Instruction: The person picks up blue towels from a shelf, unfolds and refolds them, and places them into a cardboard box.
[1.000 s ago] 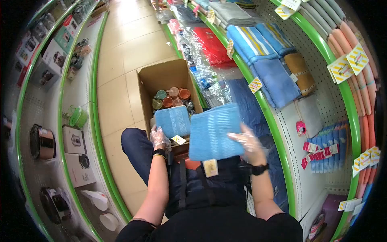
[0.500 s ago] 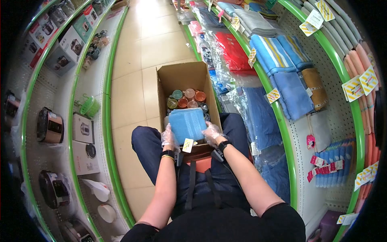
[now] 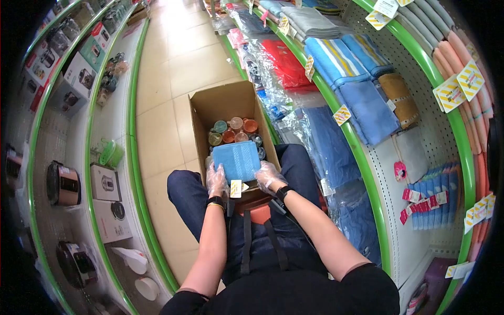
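Note:
A folded blue towel [image 3: 237, 161] is held between my two hands over the front part of an open cardboard box [image 3: 199, 113]. A tag [image 3: 236, 188] hangs from the towel's near edge. My left hand [image 3: 216, 181], in a clear plastic glove, grips the towel's left edge. At its right edge my right hand [image 3: 269, 175], gloved the same way, has its fingers on the towel. Beyond the towel, several coloured cups [image 3: 236, 124] stand in the box; the towel hides what lies below it.
Kettles, a rice cooker [image 3: 64, 182] and boxed appliances [image 3: 111, 220] line the green-edged shelves on the left. At right, shelves carry folded towels [image 3: 338, 60], plastic-wrapped blue cloth [image 3: 331, 136] and hanging price tags. A tiled aisle floor [image 3: 163, 131] runs along the box's left side.
The view has shifted a little, so the box and shelves sit further left. Both hands keep their hold on the towel, which now appears more level over the box.

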`<action>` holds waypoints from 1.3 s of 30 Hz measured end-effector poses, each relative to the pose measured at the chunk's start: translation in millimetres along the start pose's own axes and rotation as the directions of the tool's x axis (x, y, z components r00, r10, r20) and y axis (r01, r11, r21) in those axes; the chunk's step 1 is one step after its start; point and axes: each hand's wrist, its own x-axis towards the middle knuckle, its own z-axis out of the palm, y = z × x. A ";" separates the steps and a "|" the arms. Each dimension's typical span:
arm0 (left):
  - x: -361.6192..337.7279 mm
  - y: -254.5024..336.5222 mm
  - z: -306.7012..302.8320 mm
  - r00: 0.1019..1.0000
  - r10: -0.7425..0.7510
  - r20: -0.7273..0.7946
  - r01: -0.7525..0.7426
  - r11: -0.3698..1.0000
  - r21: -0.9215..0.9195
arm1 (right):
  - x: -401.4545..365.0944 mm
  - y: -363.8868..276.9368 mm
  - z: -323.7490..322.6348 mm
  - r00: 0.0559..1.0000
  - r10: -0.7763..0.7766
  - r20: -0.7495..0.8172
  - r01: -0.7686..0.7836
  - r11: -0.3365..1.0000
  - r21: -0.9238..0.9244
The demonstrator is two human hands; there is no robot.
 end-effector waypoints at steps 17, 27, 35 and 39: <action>-17.6 29.0 -7.2 0.974 -0.222 0.034 0.224 0.974 -0.045 | -176.3 -158.7 -329.8 0.976 -0.032 -0.217 0.205 -0.219 0.954; -22.7 33.0 -11.4 0.966 -0.251 0.063 0.259 0.947 -0.192 | -164.7 -128.0 -353.0 0.876 0.146 -0.460 0.480 -0.176 0.859; -12.7 14.8 -5.0 0.966 -0.254 0.050 0.258 0.960 -0.109 | -137.5 -135.6 -388.2 0.847 0.217 -0.486 0.519 -0.137 0.843; -11.1 10.8 -2.5 0.967 -0.242 0.073 0.253 0.943 -0.217 | -127.7 -133.6 -396.6 0.829 0.284 -0.481 0.507 -0.020 0.862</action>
